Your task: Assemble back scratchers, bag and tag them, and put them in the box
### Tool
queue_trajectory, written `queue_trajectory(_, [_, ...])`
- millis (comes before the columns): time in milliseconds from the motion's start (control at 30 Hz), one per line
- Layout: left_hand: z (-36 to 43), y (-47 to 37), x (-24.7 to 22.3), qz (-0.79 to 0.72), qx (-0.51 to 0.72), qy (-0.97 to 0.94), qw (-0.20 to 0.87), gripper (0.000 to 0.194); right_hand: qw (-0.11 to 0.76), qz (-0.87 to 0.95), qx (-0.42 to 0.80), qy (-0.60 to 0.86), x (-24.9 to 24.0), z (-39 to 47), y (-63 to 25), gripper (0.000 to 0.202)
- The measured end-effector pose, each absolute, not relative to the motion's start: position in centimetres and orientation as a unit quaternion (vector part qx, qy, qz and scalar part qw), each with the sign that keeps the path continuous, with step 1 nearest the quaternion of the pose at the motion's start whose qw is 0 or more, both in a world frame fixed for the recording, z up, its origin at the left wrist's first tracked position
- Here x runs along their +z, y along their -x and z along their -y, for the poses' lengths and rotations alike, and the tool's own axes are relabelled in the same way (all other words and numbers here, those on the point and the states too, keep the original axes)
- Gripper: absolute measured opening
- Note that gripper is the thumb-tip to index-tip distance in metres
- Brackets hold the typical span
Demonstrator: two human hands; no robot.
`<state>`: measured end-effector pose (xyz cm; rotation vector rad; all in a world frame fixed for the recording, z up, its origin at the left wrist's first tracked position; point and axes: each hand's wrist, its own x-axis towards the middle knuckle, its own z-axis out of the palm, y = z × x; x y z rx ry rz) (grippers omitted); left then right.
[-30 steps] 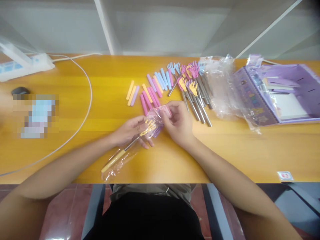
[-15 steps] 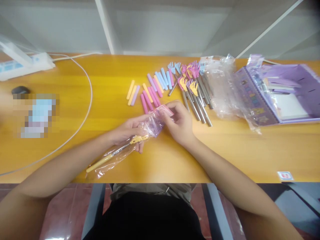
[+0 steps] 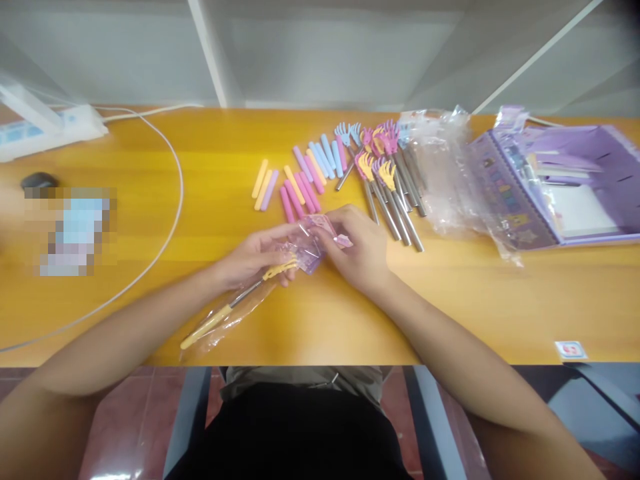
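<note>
A yellow back scratcher (image 3: pixel 240 297) with a metal shaft lies inside a clear plastic bag (image 3: pixel 250 303), its handle pointing down and left near the table's front edge. My left hand (image 3: pixel 257 257) is closed round the bag beside the yellow claw. My right hand (image 3: pixel 357 250) pinches the bag's upper end, where a pink and purple printed part shows; a small pale pink piece sticks out by its fingers. Behind my hands lie coloured handle tubes (image 3: pixel 305 190) in pink, yellow, blue and purple. To their right, metal rods with claw heads (image 3: pixel 387 177) are heaped together.
Empty clear bags (image 3: pixel 440 173) lie beside a purple box (image 3: pixel 520 193) that holds papers and pens. A small sticker (image 3: pixel 570 350) is at the front right. On the left are a white cable (image 3: pixel 181 193), a power strip (image 3: pixel 55 133) and a black mouse (image 3: pixel 39 181).
The bagged back scratcher has shifted slightly right at its handle end. My right fingers have moved at the bag's top, and a small pale pink piece now shows beside them.
</note>
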<state>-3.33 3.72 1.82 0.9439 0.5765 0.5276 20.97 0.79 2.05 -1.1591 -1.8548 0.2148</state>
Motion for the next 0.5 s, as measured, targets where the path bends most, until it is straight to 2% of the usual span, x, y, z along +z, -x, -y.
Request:
queue_trajectory(200, [-3.89,3.28,1.74,-0.257,0.252,-0.443,0.821,0.085,0.489,0.745,0.121,0.437,1.96,-1.22,-21.24,0.026])
queue_trajectory(500, [-3.95,3.05,2.02,-0.239,0.270,-0.454,0.815,0.065,0.550,0.715,0.106,0.419,2.21,-1.46,-21.44,0.013])
